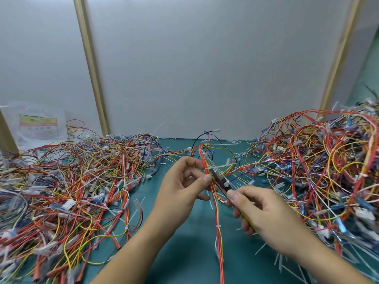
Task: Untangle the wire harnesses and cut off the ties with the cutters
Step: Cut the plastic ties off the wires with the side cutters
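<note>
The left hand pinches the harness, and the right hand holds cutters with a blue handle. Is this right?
Not quite: the head view shows a yellow handle. The left hand pinches the harness, and the right hand holds the cutters.

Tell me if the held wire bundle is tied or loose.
Tied. A white tie wraps the wire bundle below the left hand; the cutters in the right hand are higher up.
</note>
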